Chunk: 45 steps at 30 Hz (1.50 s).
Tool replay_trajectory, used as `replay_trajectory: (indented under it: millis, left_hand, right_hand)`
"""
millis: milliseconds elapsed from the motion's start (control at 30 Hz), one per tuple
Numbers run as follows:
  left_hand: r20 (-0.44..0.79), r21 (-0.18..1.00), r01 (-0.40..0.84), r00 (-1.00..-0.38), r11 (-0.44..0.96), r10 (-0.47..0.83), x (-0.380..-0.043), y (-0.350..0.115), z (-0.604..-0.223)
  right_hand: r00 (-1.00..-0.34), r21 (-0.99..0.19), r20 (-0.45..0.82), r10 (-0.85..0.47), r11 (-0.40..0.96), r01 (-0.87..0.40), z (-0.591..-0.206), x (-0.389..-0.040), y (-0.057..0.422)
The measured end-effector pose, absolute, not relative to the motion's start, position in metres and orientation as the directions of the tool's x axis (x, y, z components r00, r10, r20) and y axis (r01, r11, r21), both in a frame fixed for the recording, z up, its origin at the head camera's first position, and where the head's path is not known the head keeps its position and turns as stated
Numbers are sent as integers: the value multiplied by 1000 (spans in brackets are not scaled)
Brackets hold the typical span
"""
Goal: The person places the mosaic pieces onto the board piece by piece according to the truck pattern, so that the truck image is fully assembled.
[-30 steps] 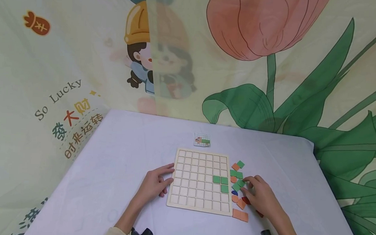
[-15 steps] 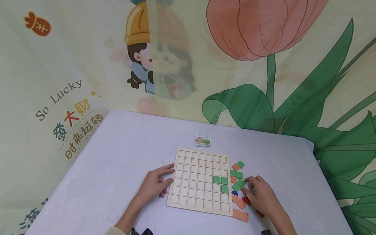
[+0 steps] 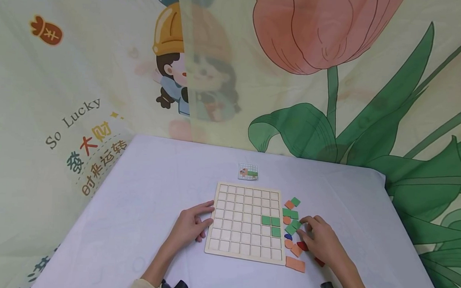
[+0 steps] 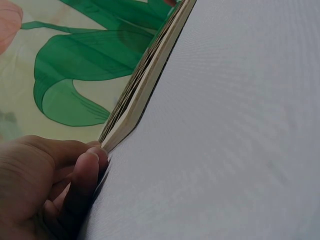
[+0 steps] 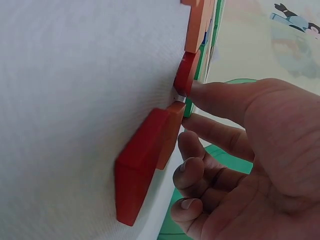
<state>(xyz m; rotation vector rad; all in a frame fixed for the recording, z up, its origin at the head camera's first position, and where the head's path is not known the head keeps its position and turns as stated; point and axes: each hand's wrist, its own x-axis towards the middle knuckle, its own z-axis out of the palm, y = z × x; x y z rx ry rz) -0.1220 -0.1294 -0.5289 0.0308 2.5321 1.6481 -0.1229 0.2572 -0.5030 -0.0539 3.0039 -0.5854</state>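
Note:
A pale wooden board (image 3: 239,241) with a grid of square cells lies on the table. Green square tiles (image 3: 275,221) fill three cells at its right side. My left hand (image 3: 188,222) touches the board's left edge with its fingertips; the left wrist view shows the thumb and index finger against that edge (image 4: 135,112). Just right of the loose green tiles (image 3: 291,229), my right hand (image 3: 323,238) rests with thumb and index finger apart. Contact with a tile cannot be told. Red pieces (image 5: 137,170) lie close by that hand, partly hidden from the head camera.
A small picture card (image 3: 248,171) with a coloured grid lies beyond the board. Along the board's right side are loose orange pieces (image 3: 295,264), a blue piece (image 3: 288,236) and more green tiles. White cloth (image 3: 155,179) covers the table, and a printed curtain hangs behind.

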Motion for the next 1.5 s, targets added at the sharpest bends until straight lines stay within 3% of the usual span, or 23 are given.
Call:
replay_trajectory:
  millis: [767,1500]
  left_hand:
    - [-98,911,-50,-991,408,96,-120,-128,-528]
    - [-90,908,-48,-993,417,81,-120,-129,-525]
  right_hand:
    - [-995,-383,-98,-6,923,32,-501,-119,256]
    - [-972,-471,-26,-232,861,-193,-493,-108,207]
